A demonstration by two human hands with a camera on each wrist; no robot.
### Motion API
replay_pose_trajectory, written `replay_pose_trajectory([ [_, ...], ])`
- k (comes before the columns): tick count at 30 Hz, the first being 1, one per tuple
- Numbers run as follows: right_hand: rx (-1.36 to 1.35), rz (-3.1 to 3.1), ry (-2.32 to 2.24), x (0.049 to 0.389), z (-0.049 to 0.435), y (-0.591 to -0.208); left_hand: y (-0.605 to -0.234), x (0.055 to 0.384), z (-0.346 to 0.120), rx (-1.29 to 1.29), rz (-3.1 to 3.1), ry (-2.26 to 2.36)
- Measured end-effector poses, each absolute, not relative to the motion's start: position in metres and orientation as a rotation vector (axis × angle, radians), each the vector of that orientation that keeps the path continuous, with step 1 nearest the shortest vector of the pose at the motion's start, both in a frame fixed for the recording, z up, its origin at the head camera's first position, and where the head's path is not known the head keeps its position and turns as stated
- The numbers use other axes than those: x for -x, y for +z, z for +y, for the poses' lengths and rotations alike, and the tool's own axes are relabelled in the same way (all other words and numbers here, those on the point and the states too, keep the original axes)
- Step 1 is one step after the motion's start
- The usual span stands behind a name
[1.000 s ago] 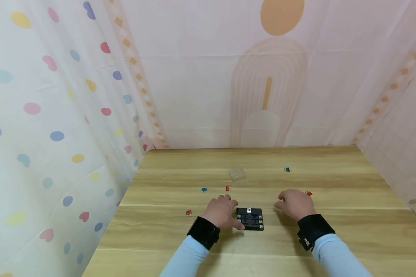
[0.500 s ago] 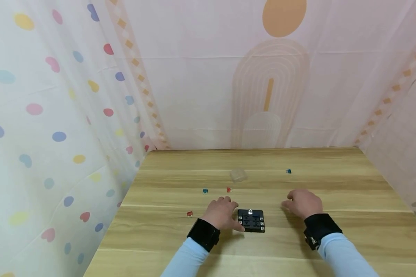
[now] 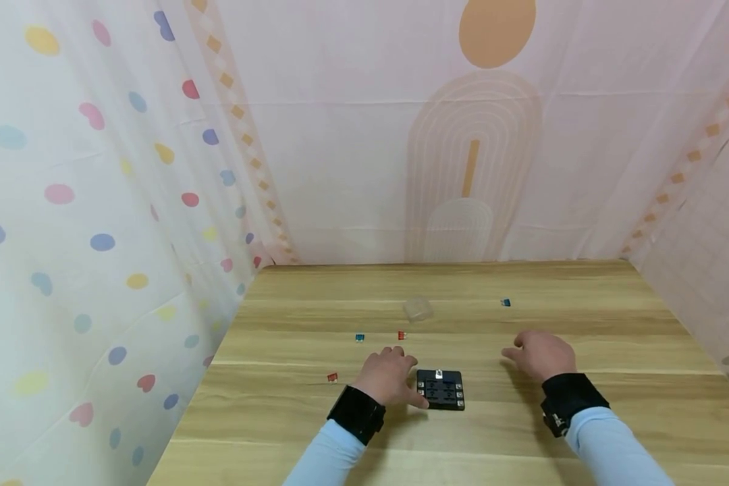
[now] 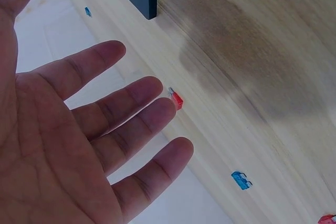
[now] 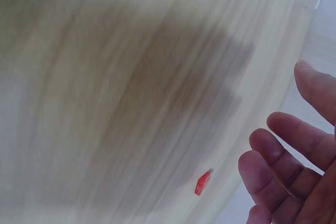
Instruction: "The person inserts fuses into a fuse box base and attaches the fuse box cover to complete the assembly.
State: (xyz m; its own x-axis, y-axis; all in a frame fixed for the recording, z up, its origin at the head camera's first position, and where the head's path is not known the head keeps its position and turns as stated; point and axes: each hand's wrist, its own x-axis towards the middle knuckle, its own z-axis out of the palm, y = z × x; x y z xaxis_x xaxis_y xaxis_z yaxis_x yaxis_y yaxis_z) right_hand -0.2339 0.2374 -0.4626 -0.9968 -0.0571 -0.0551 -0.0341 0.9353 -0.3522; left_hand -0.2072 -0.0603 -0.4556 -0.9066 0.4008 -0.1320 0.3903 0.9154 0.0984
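Observation:
A black fuse block (image 3: 441, 390) with metal screw terminals lies on the table. My left hand (image 3: 389, 378) is beside its left edge, palm towards the block and fingers loosely spread. The thumb overlaps the block's near left corner; whether it touches I cannot tell. To the right, my right hand (image 3: 542, 354) hovers over the wood with its fingers bent loosely and nothing between them. In the right wrist view a red blade fuse (image 5: 202, 182) lies near those fingertips; the hand hides it from the head view.
Around the left hand lie a blue blade fuse (image 3: 360, 338) and two red blade fuses, one farther back (image 3: 402, 335), another at the left (image 3: 332, 378). A second blue fuse (image 3: 506, 303) and a clear plastic box (image 3: 418, 309) sit towards the back. Curtains border the table.
My right hand has shifted rightwards, away from the fuse block, and now covers the red fuse seen beyond it earlier. The left hand keeps its place by the block.

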Motion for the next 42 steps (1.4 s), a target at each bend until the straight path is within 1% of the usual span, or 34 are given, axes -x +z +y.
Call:
replay_pose_trajectory([
  [21, 0.016, 3.005, -0.526, 0.242, 0.263, -0.462, -0.452, 0.206, -0.061, -0.594, 2.922, 0.080],
  [30, -0.027, 2.966, -0.578, 0.237, 0.276, -0.460, -0.454, 0.203, -0.062, -0.614, 2.922, 0.065],
  [42, -0.053, 2.948, -0.571, 0.241, 0.294, -0.459, -0.454, 0.203, -0.061, -0.632, 2.932, 0.057],
])
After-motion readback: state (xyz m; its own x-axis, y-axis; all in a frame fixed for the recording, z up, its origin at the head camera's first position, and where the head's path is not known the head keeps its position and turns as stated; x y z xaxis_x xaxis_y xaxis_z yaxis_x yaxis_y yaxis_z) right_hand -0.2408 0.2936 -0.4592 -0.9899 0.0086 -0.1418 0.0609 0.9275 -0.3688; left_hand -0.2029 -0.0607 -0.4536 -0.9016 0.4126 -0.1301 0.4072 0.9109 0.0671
